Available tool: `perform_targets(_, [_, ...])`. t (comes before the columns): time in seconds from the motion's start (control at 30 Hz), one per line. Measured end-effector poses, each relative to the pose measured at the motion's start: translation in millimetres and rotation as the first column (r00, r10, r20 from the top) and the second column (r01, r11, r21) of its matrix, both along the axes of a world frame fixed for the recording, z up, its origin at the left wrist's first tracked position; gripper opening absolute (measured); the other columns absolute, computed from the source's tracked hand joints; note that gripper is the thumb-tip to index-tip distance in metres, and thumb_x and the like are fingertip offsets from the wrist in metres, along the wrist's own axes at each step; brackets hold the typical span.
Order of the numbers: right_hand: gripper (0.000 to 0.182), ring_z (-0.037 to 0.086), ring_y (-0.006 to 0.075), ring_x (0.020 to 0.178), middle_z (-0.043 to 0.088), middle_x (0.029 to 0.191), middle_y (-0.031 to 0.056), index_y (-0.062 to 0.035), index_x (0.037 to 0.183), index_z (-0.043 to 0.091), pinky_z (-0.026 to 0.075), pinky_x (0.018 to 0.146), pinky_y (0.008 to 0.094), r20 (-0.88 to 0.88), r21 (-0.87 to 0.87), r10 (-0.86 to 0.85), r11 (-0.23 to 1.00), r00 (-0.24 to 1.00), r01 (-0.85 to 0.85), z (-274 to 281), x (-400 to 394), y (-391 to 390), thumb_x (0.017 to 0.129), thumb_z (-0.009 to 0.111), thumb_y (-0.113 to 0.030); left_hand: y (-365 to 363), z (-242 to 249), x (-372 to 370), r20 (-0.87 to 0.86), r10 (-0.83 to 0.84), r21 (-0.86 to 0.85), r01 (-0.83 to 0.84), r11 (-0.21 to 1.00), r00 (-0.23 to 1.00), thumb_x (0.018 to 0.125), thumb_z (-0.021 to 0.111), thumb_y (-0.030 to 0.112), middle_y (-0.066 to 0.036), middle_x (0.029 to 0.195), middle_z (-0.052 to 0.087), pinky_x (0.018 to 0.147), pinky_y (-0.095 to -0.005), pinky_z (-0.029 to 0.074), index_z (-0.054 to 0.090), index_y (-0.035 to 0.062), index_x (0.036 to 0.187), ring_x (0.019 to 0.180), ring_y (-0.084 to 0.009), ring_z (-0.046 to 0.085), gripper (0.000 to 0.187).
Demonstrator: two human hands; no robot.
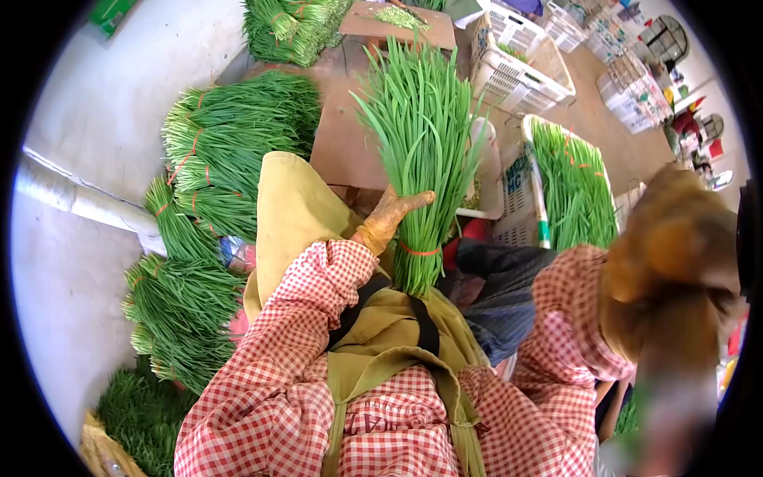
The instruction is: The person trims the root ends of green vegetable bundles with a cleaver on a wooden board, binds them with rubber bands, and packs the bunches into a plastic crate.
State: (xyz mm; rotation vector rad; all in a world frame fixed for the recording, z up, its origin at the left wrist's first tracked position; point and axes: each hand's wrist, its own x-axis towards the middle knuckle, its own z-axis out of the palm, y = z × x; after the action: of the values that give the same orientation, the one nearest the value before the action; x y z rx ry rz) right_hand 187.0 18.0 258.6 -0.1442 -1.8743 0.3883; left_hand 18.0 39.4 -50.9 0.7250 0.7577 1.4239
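I see the left hand [393, 215], gloved, clamped around a banded bunch of chives [421, 143], held upright over the lap. The right hand [675, 262] is raised close to the lens and badly blurred; I cannot tell whether it grips anything. Left of the bunch, about six tied bundles [214, 159] lie stacked along the bare floor. Behind the bunch stands the table [342, 135]. Right of the bunch, one white crate [572, 183] holds more chives; beyond it sit roughly three white baskets [517, 79].
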Motion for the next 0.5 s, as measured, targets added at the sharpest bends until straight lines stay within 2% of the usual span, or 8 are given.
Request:
perform_targets(0.1, [0.02,0.05,0.0131,0.05,0.06,0.07,0.0119,0.001,0.088,0.06,0.035,0.042,0.0259,0.046,0.043,0.046,0.998,0.998,-0.048,-1.3,-3.9,4.8,0.093,0.058,-0.019,-4.1,0.4,2.1,0.029,0.008,-0.088,-0.005,0.996,1.0,0.081,0.077,0.019,-0.007,0.117,0.063,0.092,-0.0355,0.048,0.052,0.0046,0.129,0.104,-0.0187,0.059,0.057])
perform_targets(0.23, [0.022,0.05,0.0119,0.05,0.061,0.071,0.0114,0.0015,0.089,0.061,0.035,0.042,0.0248,0.063,0.028,0.082,0.996,0.995,-0.083,-7.1,-5.7,2.5,0.093,0.058,-0.019,-6.8,-0.6,1.5,0.022,0.04,-0.099,-0.038,0.994,0.999,0.082,0.076,0.017,-0.008,0.116,0.063,0.09,-0.0351,0.05,0.051,0.0046,0.13,0.103,-0.0199,0.061,0.056])
perform_targets(0.27, [0.022,0.05,0.0116,0.05,0.061,0.072,0.0112,0.0016,0.09,0.062,0.035,0.042,0.0246,0.062,0.025,0.086,0.996,0.994,-0.088,-8.1,-4.9,1.4,0.094,0.057,-0.019,-6.0,-2.7,0.9,0.075,0.0,-0.122,0.009,0.992,0.997,0.082,0.075,0.015,-0.007,0.118,0.061,0.093,-0.0355,0.048,0.049,0.0046,0.131,0.106,-0.0206,0.059,0.057])
perform_targets(0.37, [0.023,0.05,0.0108,0.05,0.062,0.072,0.0108,0.002,0.091,0.062,0.035,0.042,0.0238,0.056,0.016,0.098,0.995,0.994,-0.099,-13.8,-4.1,-3.3,0.094,0.057,-0.02,-3.5,-4.3,2.8,0.123,-0.003,-0.023,0.006,1.0,0.992,0.081,0.075,0.015,-0.007,0.121,0.06,0.095,-0.0359,0.046,0.048,0.0049,0.132,0.11,-0.0209,0.058,0.058])
perform_targets(0.4, [0.023,0.05,0.0105,0.05,0.062,0.072,0.0107,0.0021,0.091,0.063,0.035,0.042,0.0235,0.043,0.0,0.102,0.995,0.994,-0.102,-17.0,-3.9,-8.3,0.095,0.056,-0.02,-5.3,-1.0,2.6,0.066,0.046,-0.059,-0.042,0.997,0.997,0.08,0.076,0.013,-0.008,0.126,0.058,0.101,-0.0354,0.043,0.046,0.0045,0.135,0.115,-0.0209,0.054,0.063])
perform_targets(0.43, [0.024,0.05,0.0102,0.05,0.062,0.073,0.0106,0.0022,0.091,0.063,0.035,0.042,0.0233,0.024,-0.019,0.116,0.993,0.993,-0.116,-19.2,-3.7,-12.0,0.095,0.056,-0.02,-7.4,6.1,2.1,-0.062,0.124,-0.014,-0.125,0.992,0.99,0.079,0.077,0.012,-0.009,0.132,0.054,0.104,-0.0343,0.04,0.044,0.0038,0.138,0.12,-0.0204,0.051,0.067])
perform_targets(0.5, [0.024,0.05,0.0096,0.049,0.062,0.073,0.0103,0.0024,0.092,0.063,0.035,0.042,0.0227,0.002,-0.051,0.149,0.988,0.989,-0.149,-22.9,-2.6,-16.9,0.095,0.056,-0.021,-6.3,-0.5,0.9,-0.114,0.145,-0.078,-0.154,0.985,0.983,0.08,0.075,0.012,-0.009,0.138,0.049,0.108,-0.0348,0.036,0.042,0.0029,0.14,0.126,-0.0217,0.046,0.069])
